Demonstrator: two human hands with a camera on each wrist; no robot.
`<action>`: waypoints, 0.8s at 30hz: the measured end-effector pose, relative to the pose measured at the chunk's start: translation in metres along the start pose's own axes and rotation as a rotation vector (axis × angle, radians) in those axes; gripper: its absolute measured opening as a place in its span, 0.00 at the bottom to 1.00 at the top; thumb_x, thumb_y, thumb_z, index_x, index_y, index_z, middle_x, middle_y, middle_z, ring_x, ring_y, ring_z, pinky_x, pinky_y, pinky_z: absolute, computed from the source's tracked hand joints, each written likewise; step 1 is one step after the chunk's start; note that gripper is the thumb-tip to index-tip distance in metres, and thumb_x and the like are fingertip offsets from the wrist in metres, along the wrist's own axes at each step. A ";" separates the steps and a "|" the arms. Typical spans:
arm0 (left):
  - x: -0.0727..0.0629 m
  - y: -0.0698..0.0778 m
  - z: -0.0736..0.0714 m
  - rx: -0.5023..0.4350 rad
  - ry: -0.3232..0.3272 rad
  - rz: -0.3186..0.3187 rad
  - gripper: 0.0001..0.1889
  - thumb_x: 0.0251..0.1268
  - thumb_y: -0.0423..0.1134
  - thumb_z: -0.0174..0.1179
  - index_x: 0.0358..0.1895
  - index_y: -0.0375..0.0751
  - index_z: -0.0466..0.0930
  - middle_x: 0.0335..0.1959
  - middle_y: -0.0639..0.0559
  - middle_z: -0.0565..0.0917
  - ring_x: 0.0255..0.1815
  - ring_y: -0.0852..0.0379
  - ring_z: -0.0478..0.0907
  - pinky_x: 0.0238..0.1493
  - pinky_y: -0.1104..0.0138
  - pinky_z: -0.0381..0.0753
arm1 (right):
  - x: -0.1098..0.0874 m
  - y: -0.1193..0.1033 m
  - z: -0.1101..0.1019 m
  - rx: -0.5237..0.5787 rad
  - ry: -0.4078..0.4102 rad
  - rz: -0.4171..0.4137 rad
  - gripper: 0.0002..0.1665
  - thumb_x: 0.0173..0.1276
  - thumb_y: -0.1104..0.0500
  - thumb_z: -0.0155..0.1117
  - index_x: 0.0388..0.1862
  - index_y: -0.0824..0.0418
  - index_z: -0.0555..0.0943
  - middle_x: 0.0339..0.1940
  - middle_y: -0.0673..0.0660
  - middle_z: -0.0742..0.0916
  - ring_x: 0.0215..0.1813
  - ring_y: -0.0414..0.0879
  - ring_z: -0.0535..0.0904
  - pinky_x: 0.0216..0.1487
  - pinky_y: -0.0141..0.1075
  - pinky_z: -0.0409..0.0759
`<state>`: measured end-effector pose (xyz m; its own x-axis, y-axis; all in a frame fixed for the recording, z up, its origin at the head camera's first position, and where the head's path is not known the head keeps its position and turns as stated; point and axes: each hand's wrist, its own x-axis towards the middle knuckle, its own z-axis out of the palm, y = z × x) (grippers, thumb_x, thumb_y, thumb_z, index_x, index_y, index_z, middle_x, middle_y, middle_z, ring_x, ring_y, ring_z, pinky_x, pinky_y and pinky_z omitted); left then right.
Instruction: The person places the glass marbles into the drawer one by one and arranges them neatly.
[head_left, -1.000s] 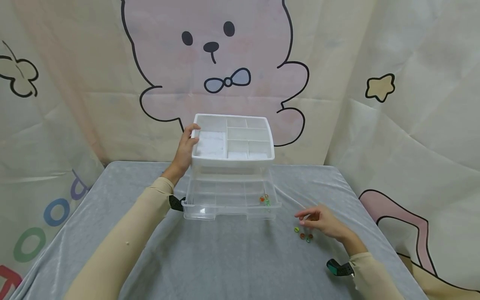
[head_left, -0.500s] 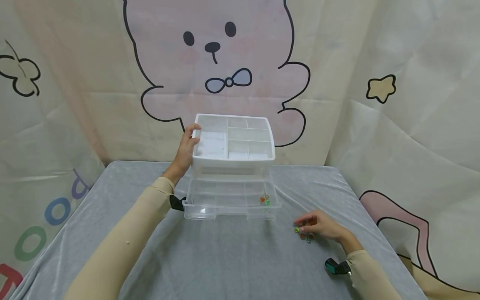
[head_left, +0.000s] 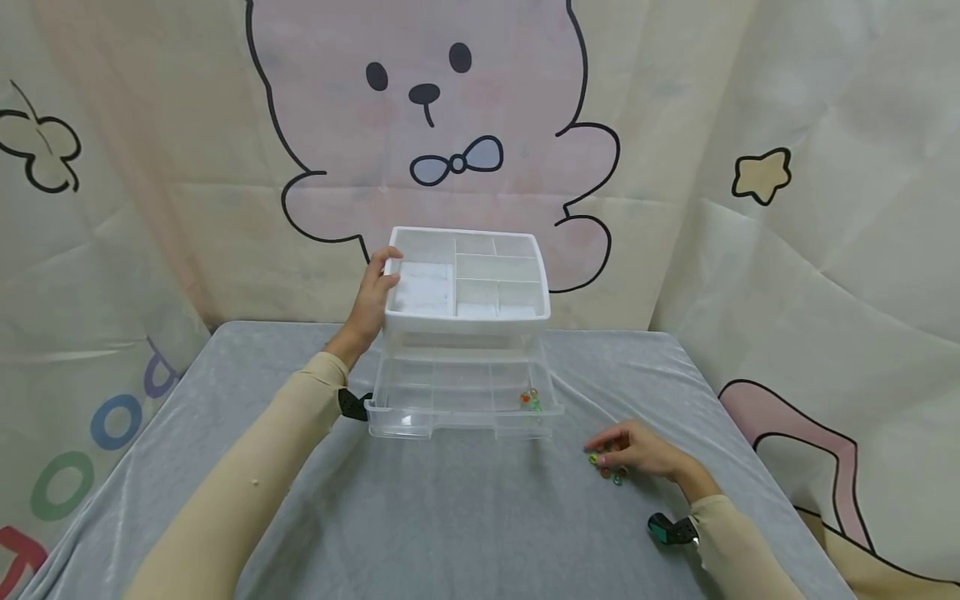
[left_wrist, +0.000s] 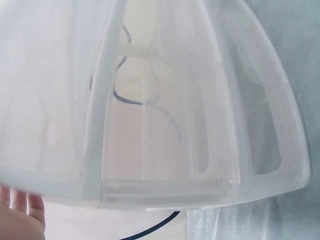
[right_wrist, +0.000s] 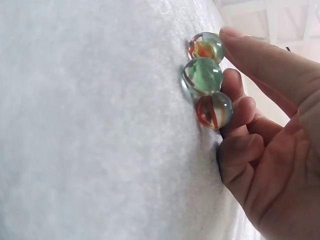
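A white storage box (head_left: 467, 317) with a divided top tray and clear drawers stands on the table. My left hand (head_left: 366, 304) grips its upper left rim, fingertips over the edge; the left wrist view shows its fingers (left_wrist: 20, 215) beside the clear wall. The bottom drawer (head_left: 461, 423) is pulled out, with a few marbles (head_left: 531, 399) at its right end. My right hand (head_left: 647, 454) reaches down to the loose marbles, thumb and fingertips right at a yellow-green marble (head_left: 593, 459); I cannot tell if they pinch it. A green marble (right_wrist: 202, 75) lies between two red-streaked marbles, close by the fingers.
Grey cloth covers the table (head_left: 480, 517). A printed bear curtain (head_left: 487, 100) hangs right behind the box, with more curtains at both sides. Each wrist wears a dark camera strap, the right one (head_left: 673, 530) near the cloth.
My right hand has lowered and moved slightly left onto the yellow-green marble, partly covering the marbles beside it. The left hand and the box keep their place.
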<state>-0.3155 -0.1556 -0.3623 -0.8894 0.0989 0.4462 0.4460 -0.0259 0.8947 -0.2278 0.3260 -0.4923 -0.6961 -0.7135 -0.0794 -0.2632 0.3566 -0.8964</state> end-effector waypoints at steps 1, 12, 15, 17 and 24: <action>0.000 0.000 0.000 0.003 -0.002 -0.002 0.18 0.75 0.32 0.33 0.65 0.35 0.56 0.67 0.32 0.60 0.54 0.48 0.65 0.55 0.61 0.65 | 0.000 0.000 0.000 -0.002 0.000 0.001 0.18 0.70 0.69 0.64 0.53 0.81 0.80 0.30 0.75 0.86 0.32 0.35 0.84 0.33 0.30 0.81; -0.003 0.001 0.000 0.029 -0.011 0.007 0.19 0.77 0.32 0.32 0.67 0.32 0.54 0.75 0.35 0.55 0.65 0.40 0.60 0.62 0.56 0.59 | 0.001 0.004 0.000 -0.005 -0.011 -0.007 0.15 0.70 0.70 0.62 0.51 0.80 0.81 0.29 0.78 0.85 0.31 0.35 0.83 0.30 0.31 0.80; -0.003 0.000 0.001 0.029 -0.011 0.001 0.19 0.77 0.32 0.32 0.67 0.33 0.55 0.73 0.35 0.56 0.60 0.42 0.62 0.58 0.59 0.61 | 0.000 0.003 0.000 -0.009 -0.013 -0.004 0.14 0.70 0.70 0.62 0.50 0.80 0.81 0.29 0.78 0.84 0.29 0.34 0.81 0.27 0.31 0.79; -0.003 0.000 0.001 0.024 -0.010 0.001 0.19 0.77 0.32 0.32 0.67 0.33 0.55 0.73 0.35 0.57 0.59 0.43 0.63 0.57 0.60 0.62 | 0.000 0.002 0.000 -0.015 -0.010 0.001 0.13 0.70 0.69 0.62 0.49 0.79 0.82 0.28 0.78 0.84 0.27 0.34 0.79 0.26 0.32 0.79; -0.001 0.000 -0.001 0.041 -0.009 -0.001 0.20 0.76 0.32 0.33 0.68 0.34 0.55 0.76 0.36 0.55 0.68 0.40 0.57 0.62 0.58 0.57 | 0.003 0.000 0.000 -0.070 0.029 0.049 0.10 0.70 0.65 0.64 0.44 0.72 0.86 0.26 0.70 0.87 0.25 0.34 0.78 0.25 0.33 0.79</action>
<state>-0.3152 -0.1566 -0.3630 -0.8889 0.1075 0.4453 0.4492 0.0145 0.8933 -0.2295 0.3239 -0.4927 -0.7282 -0.6767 -0.1089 -0.2736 0.4326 -0.8591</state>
